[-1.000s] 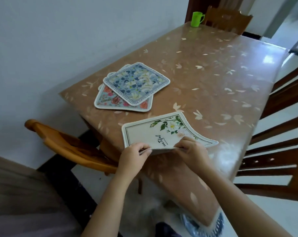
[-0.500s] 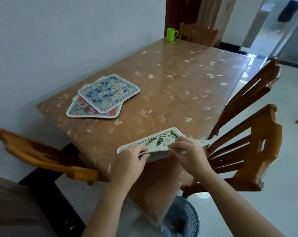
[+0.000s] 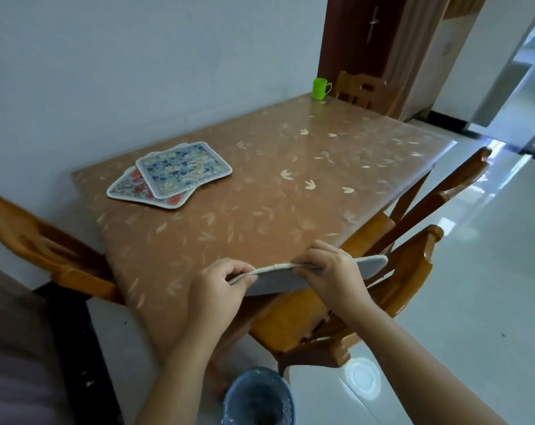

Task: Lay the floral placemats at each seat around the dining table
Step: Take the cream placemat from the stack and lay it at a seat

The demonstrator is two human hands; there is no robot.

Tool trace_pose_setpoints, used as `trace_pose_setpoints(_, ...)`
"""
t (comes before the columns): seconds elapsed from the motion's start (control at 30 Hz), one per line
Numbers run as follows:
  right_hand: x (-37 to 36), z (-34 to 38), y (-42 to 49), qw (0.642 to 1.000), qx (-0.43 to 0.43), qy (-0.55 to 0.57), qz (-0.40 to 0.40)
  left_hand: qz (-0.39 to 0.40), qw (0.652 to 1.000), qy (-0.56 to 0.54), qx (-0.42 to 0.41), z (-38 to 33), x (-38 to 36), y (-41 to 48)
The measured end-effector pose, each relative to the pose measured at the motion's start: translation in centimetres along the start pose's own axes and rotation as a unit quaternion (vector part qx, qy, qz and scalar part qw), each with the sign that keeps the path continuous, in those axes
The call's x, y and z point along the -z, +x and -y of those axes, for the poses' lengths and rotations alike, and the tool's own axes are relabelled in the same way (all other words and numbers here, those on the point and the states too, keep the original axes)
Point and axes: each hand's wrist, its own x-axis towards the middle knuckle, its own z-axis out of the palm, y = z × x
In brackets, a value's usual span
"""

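Both my hands hold one placemat (image 3: 373,265) level in the air over the near right corner of the dining table (image 3: 260,191). I see it edge-on, with its grey underside towards me. My left hand (image 3: 220,283) pinches its near left edge and my right hand (image 3: 330,271) grips its middle. A blue floral placemat (image 3: 183,168) lies on top of a pink floral placemat (image 3: 128,190) at the table's left side near the wall.
A green cup (image 3: 320,88) stands at the far corner. Wooden chairs stand at the left end (image 3: 30,237), at the right side (image 3: 407,271) and at the far end (image 3: 364,90). A blue wastebasket (image 3: 257,397) stands on the tiled floor below my hands.
The placemat has come off the tabletop and moved right towards the corner by the right-side chair, now held flat and edge-on. My view has swung right.
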Motion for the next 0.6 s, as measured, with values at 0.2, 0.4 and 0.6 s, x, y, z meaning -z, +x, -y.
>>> trace_pose_setpoints(0.2,1.0,-3.2,0.8,0.999,0.021,0.007,0.043,-0.012,0.999,0.034,0.01,-0.7,-1.5,1.3)
trace_pose_setpoints(0.4,1.1,-6.0,3.7,0.997,-0.009,0.001,0.076,-0.039,0.997,0.025,0.057,0.5,-1.9,4.6)
trace_pose_setpoints(0.6,0.3,-7.7,8.2,0.995,-0.02,-0.005,0.101,-0.045,0.996,0.034,0.073,1.3,-1.9,8.5)
